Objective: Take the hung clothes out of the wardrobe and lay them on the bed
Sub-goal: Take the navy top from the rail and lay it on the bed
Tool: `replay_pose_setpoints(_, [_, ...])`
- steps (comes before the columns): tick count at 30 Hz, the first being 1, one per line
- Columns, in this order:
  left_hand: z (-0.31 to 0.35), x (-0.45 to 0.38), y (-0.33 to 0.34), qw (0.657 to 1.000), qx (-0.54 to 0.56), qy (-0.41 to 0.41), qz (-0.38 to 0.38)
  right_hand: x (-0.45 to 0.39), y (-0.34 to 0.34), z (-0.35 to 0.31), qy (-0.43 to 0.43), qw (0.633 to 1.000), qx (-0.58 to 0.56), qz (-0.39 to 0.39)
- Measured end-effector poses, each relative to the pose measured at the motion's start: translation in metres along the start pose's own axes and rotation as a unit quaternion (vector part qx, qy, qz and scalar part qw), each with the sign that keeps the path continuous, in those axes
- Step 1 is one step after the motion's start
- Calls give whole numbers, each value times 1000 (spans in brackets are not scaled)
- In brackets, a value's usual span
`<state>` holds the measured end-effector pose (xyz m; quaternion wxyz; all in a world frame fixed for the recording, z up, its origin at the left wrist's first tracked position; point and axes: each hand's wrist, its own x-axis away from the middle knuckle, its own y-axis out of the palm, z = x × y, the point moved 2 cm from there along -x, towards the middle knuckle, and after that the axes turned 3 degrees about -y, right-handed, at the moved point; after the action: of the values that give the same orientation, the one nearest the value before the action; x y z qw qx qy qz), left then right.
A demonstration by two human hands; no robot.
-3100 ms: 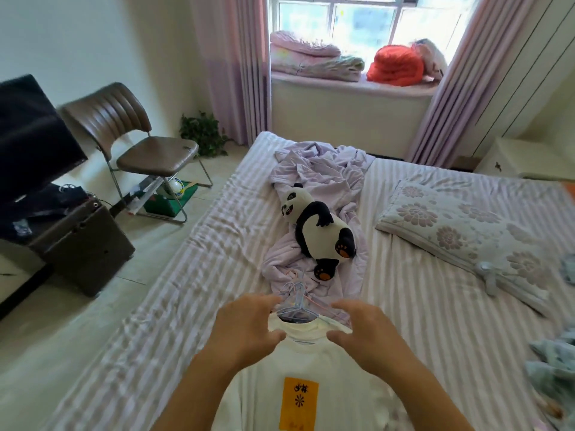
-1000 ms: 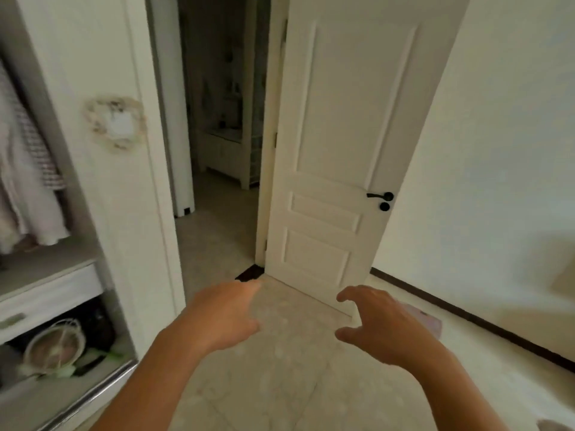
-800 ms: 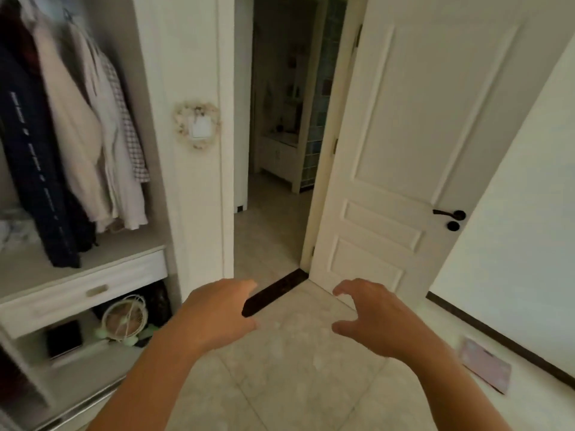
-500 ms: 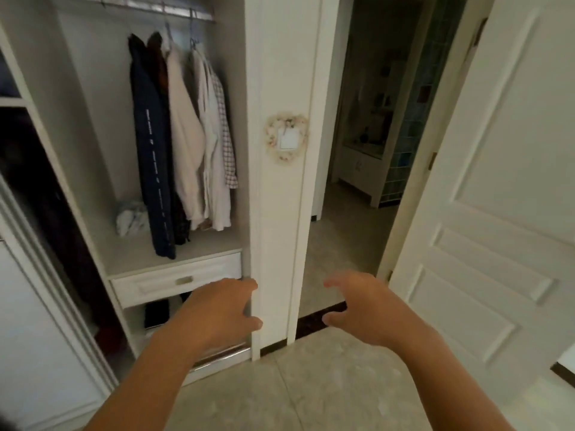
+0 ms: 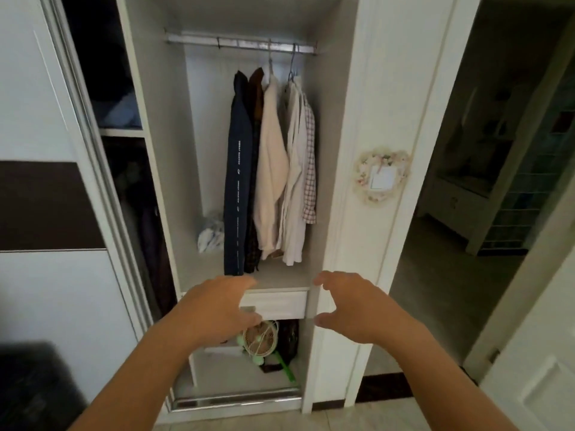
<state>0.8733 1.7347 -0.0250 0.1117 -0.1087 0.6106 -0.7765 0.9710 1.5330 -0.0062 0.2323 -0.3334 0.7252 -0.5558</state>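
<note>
The open wardrobe (image 5: 339, 126) fills the middle of the head view. From its metal rail (image 5: 239, 45) hang several garments side by side: a dark navy one (image 5: 238, 169), a dark plaid one (image 5: 255, 119), a cream one (image 5: 272, 169), a white shirt (image 5: 294, 181) and a checked shirt (image 5: 310, 157). My left hand (image 5: 214, 309) and my right hand (image 5: 351, 306) are raised in front of the drawer, below the clothes. Both hold nothing, their fingers loosely curved. The bed is out of view.
A white drawer (image 5: 277, 304) sits under the hanging space, and a small fan (image 5: 259, 339) stands in the compartment below. A crumpled cloth (image 5: 211, 231) lies on the wardrobe shelf. A sliding door panel (image 5: 46, 181) is at the left, a dark doorway (image 5: 485, 181) at the right.
I have turned from the bed, where both hands held a white shirt on its hanger, past the door to face the wardrobe. Both hands are now empty.
</note>
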Motion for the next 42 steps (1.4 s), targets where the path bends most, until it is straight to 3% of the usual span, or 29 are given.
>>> replay_pose_setpoints(13, [-135,-125,-108,995,82,46,14,-207,-24,-84,-24,999,8,37])
replay_pose_setpoints(19, [-179,-188,-159,995,61,56,57,-285,-51,-102,-7,998,24,50])
replay_pose_setpoints(30, [-193,-318,-210,991,36,64,114,-420,-142,-97,-55,992,46,102])
replay_pose_setpoints(39, [-185,-412,-255,984,10,39,171,-529,-230,-91,-86,960,58,260])
replay_pose_setpoints(42, [-187,-432,-263,984,2,35,173,-564,-248,-99,-80,956,62,275])
